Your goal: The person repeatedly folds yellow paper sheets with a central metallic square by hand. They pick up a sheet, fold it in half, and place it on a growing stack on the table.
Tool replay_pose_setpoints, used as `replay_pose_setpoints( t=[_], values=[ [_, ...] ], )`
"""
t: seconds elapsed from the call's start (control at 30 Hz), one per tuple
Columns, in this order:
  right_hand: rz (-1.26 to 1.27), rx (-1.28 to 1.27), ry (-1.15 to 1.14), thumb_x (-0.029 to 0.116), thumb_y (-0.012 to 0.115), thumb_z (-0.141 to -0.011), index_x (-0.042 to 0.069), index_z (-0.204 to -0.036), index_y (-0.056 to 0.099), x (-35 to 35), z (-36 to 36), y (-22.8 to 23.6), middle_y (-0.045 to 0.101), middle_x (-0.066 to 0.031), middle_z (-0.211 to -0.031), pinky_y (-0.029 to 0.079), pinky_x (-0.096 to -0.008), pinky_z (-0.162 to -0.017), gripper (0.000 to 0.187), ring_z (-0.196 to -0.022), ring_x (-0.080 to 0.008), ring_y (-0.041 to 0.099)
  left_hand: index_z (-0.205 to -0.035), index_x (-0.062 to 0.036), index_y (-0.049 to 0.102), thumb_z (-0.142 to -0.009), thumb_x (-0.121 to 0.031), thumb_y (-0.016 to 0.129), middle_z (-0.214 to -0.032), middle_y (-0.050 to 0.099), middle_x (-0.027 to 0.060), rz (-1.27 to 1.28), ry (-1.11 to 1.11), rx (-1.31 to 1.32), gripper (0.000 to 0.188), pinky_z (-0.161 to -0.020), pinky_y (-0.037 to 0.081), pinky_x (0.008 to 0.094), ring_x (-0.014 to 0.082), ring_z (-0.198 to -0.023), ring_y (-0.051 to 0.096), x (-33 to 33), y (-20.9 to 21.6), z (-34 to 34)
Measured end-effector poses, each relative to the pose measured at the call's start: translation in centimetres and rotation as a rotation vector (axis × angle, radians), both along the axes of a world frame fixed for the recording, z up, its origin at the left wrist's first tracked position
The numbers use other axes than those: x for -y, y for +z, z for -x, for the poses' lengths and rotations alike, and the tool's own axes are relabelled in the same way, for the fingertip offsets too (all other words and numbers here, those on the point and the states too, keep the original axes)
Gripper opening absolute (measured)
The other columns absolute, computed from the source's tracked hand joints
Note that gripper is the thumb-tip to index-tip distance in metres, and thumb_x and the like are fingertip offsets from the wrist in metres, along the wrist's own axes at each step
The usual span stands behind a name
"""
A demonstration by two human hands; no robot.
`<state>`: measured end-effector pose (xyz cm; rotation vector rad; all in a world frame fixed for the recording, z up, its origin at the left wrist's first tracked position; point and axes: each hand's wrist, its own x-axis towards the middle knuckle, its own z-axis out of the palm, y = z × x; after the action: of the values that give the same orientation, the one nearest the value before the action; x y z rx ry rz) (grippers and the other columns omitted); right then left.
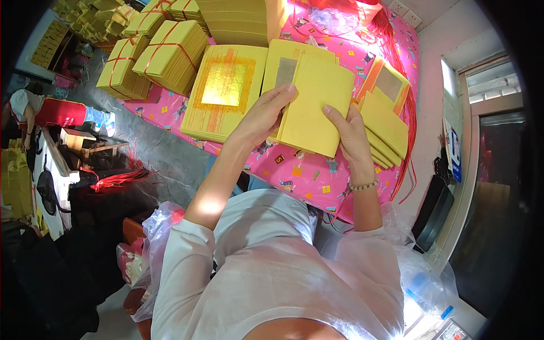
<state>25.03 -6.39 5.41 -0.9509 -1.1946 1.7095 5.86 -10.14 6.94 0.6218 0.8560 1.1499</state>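
Fingers [285, 92] of the left hand [263, 113] are clamped on the left edge of a folded yellow paper [317, 99]; those of the right hand [352, 131] pinch its right edge, thumb on the face, the other fingertips mostly hidden behind. Reference for positions: the gold-square stack [224, 82], a pile of yellow sheets whose top bears a bright gold square within an orange border.

Held paper: just right of the gold-square stack, tilted, upper edge stepped. Single or several layers: cannot tell. Behind it, also just right of the reference, a yellow sheet with a grey panel [287, 68] shows in part; contact with the held paper cannot be judged.

Farther right of the reference, beyond the right hand: a fanned yellow pile [381, 122], and at its top a grey-and-orange panelled sheet [388, 85]. Left of the reference: yellow bundles [175, 48] tied with red string. Directly behind it: a taller yellow stack [237, 22].

Pink counter [306, 177], cartoon-printed cover, lies under the reference and extends to its right. Red strands [388, 37] trail at the far right. Beaded bracelet [363, 186] on the right wrist. Well left of the reference, across the grey floor [141, 139]: another person in a red apron [59, 112].
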Motion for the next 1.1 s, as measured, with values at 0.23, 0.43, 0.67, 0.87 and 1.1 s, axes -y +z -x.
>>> replay_pose_setpoints(
  t=[0.23,0.43,0.67,0.87,1.1],
  values=[
    [-0.030,0.046,-0.061,0.014,0.067,-0.090,-0.005,-0.119,0.055,0.5,0.3,0.2,0.066,-0.0109,-0.109,0.052,-0.0269,-0.080,0.037,-0.094,-0.0137,0.064,-0.130,0.0028,0.050,-0.103,-0.034,0.043,-0.117,0.061,0.0085,-0.093,0.014,-0.125,0.046,-0.089,0.049,0.0265,0.0123,-0.105,0.060,-0.1,-1.5,-0.1],
    [-0.193,0.142,-0.107,0.005,0.066,-0.088,-0.003,-0.125,0.046,1.4,0.6,0.8,0.063,-0.0101,-0.110,0.053,-0.0277,-0.080,0.042,-0.096,-0.0145,0.063,-0.126,0.0029,0.053,-0.104,-0.031,0.040,-0.109,0.062,0.0060,-0.190,0.096,-0.341,0.042,-0.087,0.046,0.0247,0.0085,-0.100,0.056,0.7,-0.6,-1.0],
    [-0.248,0.102,-0.113,0.000,0.065,-0.086,-0.001,-0.129,0.041,2.6,0.9,1.1,0.060,-0.0106,-0.115,0.052,-0.0285,-0.084,0.050,-0.103,-0.0151,0.060,-0.125,0.0022,0.048,-0.099,-0.021,0.051,-0.108,0.063,0.0118,-0.434,0.220,-0.470,0.035,-0.084,0.048,0.0287,0.0135,-0.098,0.059,1.4,-1.7,-2.2],
    [-0.406,0.137,-0.120,0.000,0.067,-0.084,-0.001,-0.132,0.039,3.3,0.7,0.7,0.057,-0.0107,-0.118,0.050,-0.0294,-0.088,0.056,-0.107,-0.0156,0.058,-0.126,0.0021,0.043,-0.099,-0.018,0.049,-0.105,0.064,0.0183,-0.523,0.310,-0.593,0.034,-0.079,0.050,0.0329,0.0236,-0.094,0.065,2.3,-2.2,-2.8],
    [-0.374,0.117,-0.092,0.000,0.067,-0.083,-0.001,-0.133,0.037,3.9,0.4,1.4,0.057,-0.0101,-0.119,0.049,-0.0289,-0.089,0.058,-0.107,-0.0148,0.057,-0.127,0.0019,0.042,-0.101,-0.019,0.046,-0.101,0.064,0.0190,-0.586,0.359,-0.587,0.034,-0.077,0.049,0.0348,0.0285,-0.090,0.065,2.9,-2.0,-3.3]
  ],
)
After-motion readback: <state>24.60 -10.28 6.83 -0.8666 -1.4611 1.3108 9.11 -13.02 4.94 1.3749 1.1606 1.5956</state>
